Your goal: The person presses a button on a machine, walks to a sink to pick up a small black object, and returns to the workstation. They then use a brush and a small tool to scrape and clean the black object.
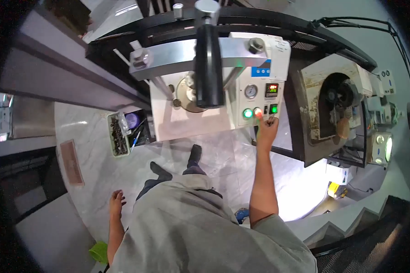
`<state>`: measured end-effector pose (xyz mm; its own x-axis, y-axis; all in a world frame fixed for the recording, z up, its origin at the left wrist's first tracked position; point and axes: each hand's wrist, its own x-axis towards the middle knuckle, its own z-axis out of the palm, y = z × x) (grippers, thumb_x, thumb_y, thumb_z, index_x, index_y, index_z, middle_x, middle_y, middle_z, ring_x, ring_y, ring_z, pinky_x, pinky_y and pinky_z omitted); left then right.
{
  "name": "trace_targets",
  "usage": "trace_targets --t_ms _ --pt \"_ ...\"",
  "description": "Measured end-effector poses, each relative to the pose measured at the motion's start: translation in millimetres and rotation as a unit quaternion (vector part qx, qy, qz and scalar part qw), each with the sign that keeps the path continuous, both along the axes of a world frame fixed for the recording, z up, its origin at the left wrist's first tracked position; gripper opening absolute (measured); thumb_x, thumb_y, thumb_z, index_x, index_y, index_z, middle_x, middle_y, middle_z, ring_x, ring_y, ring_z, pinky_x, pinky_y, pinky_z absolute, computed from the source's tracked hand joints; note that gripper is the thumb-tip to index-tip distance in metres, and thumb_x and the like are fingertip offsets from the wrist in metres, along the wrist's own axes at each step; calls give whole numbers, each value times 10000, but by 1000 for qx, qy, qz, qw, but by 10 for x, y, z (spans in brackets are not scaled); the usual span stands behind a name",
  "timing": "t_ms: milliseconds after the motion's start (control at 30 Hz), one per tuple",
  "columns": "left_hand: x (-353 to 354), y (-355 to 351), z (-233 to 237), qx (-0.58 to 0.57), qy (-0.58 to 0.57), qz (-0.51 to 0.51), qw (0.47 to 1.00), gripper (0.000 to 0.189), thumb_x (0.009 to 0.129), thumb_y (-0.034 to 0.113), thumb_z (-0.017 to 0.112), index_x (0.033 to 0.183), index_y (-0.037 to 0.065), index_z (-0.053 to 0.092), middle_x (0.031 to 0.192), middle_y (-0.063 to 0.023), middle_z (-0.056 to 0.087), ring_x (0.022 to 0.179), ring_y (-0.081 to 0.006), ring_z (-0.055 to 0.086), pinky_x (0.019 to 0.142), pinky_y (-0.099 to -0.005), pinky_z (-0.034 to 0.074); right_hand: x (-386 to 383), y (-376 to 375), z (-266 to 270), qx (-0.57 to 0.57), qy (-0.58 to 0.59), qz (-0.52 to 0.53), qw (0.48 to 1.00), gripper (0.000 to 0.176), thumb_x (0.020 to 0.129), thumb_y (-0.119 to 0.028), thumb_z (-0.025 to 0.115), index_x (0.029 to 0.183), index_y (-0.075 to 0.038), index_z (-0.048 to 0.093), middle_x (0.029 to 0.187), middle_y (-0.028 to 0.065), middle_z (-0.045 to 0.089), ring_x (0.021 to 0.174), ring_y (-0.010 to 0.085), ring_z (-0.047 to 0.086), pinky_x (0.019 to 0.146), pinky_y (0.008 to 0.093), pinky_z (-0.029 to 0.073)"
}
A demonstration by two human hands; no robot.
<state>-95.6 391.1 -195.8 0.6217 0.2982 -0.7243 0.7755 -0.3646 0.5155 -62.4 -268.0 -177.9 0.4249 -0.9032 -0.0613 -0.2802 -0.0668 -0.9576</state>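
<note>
My right hand reaches to the control panel of a white press machine. Its index finger is stretched out to a red-lit push button, and the other fingers are bent; it holds nothing. Left of that button glows a green-lit one. Above them sit a round pressure gauge and a digital display. Low beside my body hangs my left hand, empty, fingers loosely bent and apart. A metal crossbar with a thick black handle spans the machine's top.
A tray of dark pieces and a purple round item are left of the machine. Another machine with a dark round opening stands right. A green basket lies at lower left. Stairs rise at lower right.
</note>
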Motion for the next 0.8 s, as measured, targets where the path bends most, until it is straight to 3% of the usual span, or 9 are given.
trace_targets --t_ms 167,233,267,333,400,467,600,667,800 --pt "34 -129 -146 -6 16 -17 1000 306 921 237 592 1161 49 607 1063 -86 634 906 -220 614 729 -362 531 28 -82 -79 -61 39 45 996 460 776 -273 832 902 -44 454 777 -5 408 670 115 394 604 264 376" --pt "33 -186 -148 -6 16 -5 1000 310 918 237 598 1161 46 606 1065 -92 637 905 -221 617 730 -362 533 27 51 54 21 -51 5 998 358 873 -268 738 893 -43 461 736 -20 408 667 106 408 596 266 376" --pt "39 -206 -155 -9 21 -3 1000 314 914 236 604 1161 42 605 1066 -98 639 904 -223 620 730 -363 535 4 167 115 22 -55 17 998 358 873 -268 738 893 -43 461 736 -20 408 667 106 408 596 266 376" --pt "2 -167 -223 -12 8 18 1000 321 911 240 609 1156 32 606 1066 -102 643 917 -223 623 729 -360 533 -79 519 187 44 -73 10 996 260 965 -240 602 867 -47 457 698 -27 393 678 95 417 598 268 384" --pt "-67 -171 -177 7 -1 0 1000 319 907 252 613 1140 34 618 1037 -104 653 915 -218 626 724 -362 531 -251 827 -52 34 -31 77 996 237 1004 -227 503 861 -39 493 702 -9 427 680 103 443 614 270 411" --pt "-160 -119 -189 8 10 14 1000 316 904 260 616 1130 40 625 1018 -99 658 899 -214 629 711 -359 528 -318 1355 -139 43 -69 212 974 232 999 -196 501 855 -16 530 730 13 476 682 132 460 633 289 430" --pt "-326 249 -378 15 45 -20 999 319 895 279 621 1122 55 634 980 -82 666 851 -203 635 678 -343 510 -40 2379 -65 72 85 484 868 313 1010 -260 491 940 25 600 837 103 640 764 218 605 706 321 481" --pt "-330 448 -423 11 55 -14 998 322 890 283 627 1119 57 632 967 -72 667 827 -193 634 662 -328 498 233 2799 -86 77 102 555 822 325 1018 -276 477 978 11 624 880 123 672 790 213 640 734 323 490" --pt "-187 835 -229 -23 54 59 997 282 879 253 641 1070 47 643 929 -63 659 810 -181 628 674 -335 500 651 3513 -280 179 129 554 803 313 1017 -278 480 1005 -6 634 844 95 666 763 184 630 736 325 490"
